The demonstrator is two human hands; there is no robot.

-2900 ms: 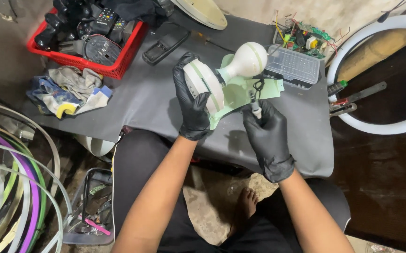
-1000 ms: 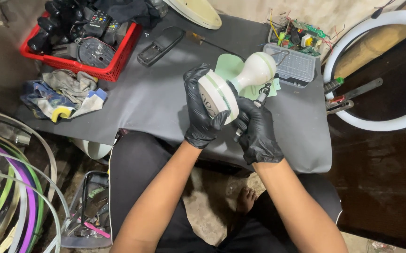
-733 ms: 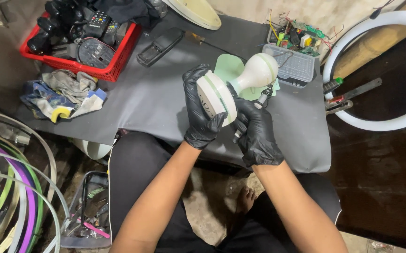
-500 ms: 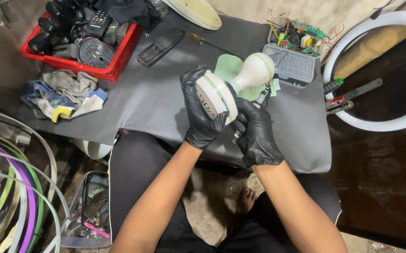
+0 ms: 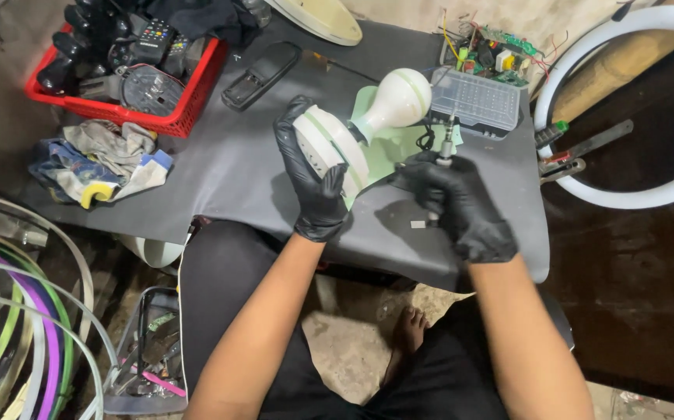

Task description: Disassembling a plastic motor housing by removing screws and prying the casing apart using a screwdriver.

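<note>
Since the earlier frame, the right hand (image 5: 461,204), in a black glove, has been drawn away from the white and pale green plastic lamp with a round bulb-shaped head (image 5: 360,132) and is now clenched around a slim metal screwdriver (image 5: 444,148), held upright just beside the lamp. The lamp's disc-shaped base is grasped by the black-gloved left hand (image 5: 315,183) above the dark grey table mat (image 5: 228,171). A clear plastic bit case (image 5: 477,101) is seen behind the screwdriver, a green circuit board (image 5: 504,54) beyond it. A red plastic basket of remote controls (image 5: 181,117) is set at the far left, a black remote (image 5: 260,75) near it.
</note>
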